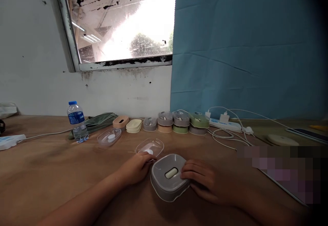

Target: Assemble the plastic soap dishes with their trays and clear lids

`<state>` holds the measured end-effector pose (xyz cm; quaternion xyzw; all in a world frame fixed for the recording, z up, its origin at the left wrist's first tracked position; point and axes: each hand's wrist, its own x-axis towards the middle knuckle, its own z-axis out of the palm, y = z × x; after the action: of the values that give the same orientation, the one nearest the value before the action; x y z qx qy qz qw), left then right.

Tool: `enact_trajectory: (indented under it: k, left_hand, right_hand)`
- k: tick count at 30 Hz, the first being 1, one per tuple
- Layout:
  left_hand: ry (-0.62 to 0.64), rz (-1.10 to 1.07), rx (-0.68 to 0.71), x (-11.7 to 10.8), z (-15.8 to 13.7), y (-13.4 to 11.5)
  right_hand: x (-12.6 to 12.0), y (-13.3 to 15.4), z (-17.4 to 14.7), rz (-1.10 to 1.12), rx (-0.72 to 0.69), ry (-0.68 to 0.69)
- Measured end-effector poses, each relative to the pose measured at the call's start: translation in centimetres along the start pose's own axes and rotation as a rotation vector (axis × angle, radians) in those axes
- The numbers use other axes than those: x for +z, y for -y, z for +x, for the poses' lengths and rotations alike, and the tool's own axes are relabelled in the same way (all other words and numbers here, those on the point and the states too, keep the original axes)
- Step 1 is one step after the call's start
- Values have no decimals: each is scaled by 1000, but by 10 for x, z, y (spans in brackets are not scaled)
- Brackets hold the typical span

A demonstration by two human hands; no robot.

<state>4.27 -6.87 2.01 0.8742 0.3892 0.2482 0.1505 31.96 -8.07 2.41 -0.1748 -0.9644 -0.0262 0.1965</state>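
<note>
A grey plastic box (pixel 164 185) with rounded corners is in front of me, tilted slightly, with an oval slot and a cream bar in its top. My right hand (pixel 205 180) grips its right side, fingers on the top edge and thumb below. Just left of the box, my left hand (pixel 138 167) has its fingers curled at the near rim of a clear plastic cover (pixel 155 145) with a white disc in it. The fingertips of that hand are partly hidden against the rim. Another clear cover (pixel 104 138) with a white disc lies farther back.
Grey, green and peach boxes (pixel 180 118) stand stacked along the wall, beside several cream lids (pixel 133 126) and an open-slotted peach box (pixel 120 121). A water bottle (pixel 77 122) stands at left. White cables and a power strip (pixel 225 124) are at right.
</note>
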Motion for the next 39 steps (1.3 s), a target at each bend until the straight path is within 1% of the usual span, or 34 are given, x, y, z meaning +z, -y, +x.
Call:
enact_trajectory:
  k: [2, 4, 7, 9, 11, 13, 16, 19, 25, 29, 31, 32, 34, 36, 37, 38, 39]
  left_hand:
    - [-19, 10, -10, -3, 0, 7]
    - [-71, 11, -43, -13, 1, 15]
    - [-234, 59, -123, -45, 2, 28]
    - [-344, 172, -167, -70, -2, 40]
    - [-393, 287, -244, -92, -9, 57]
    - [-411, 373, -343, -105, -19, 77]
    - [-351, 441, -446, -110, -31, 103]
    - [-285, 454, -474, -106, -37, 117]
    - [-265, 370, -482, -100, -35, 119]
    - [-238, 354, -483, -99, -36, 122]
    - [-249, 387, -445, -97, -35, 123]
    - [-280, 421, -404, -96, -34, 122]
    - [-378, 486, -281, -89, -31, 112]
    - [-442, 476, -118, -76, -25, 92]
    - [-425, 426, -18, -68, -22, 78]
    - [-369, 348, 103, -58, -19, 61]
    - [-270, 259, 260, -48, -15, 44]
  right_hand:
    - [0, 0, 0, -1, -3, 1]
    - [0, 0, 0, -8, -12, -2]
    - [0, 0, 0, -15, -22, -26]
    - [1, -1, -1, -16, -25, -39]
    - [1, -1, -1, -15, -29, -42]
    - [0, -1, -1, -17, -28, -32]
    - [0, -1, -1, -26, -21, -12]
    - [0, -1, -1, -28, -21, -15]
    - [-1, 0, -1, -17, -21, -17]
    - [0, -1, -1, -20, -24, -21]
    - [1, -2, -2, -25, -29, -31]
    - [2, -3, -3, -28, -32, -37]
    - [4, -4, -3, -30, -41, -48]
    - [5, -4, -3, -33, -46, -57]
    - [5, -4, -2, -37, -48, -60]
    - [4, -4, -2, -42, -49, -61]
    - [4, -4, -2, -49, -50, -60]
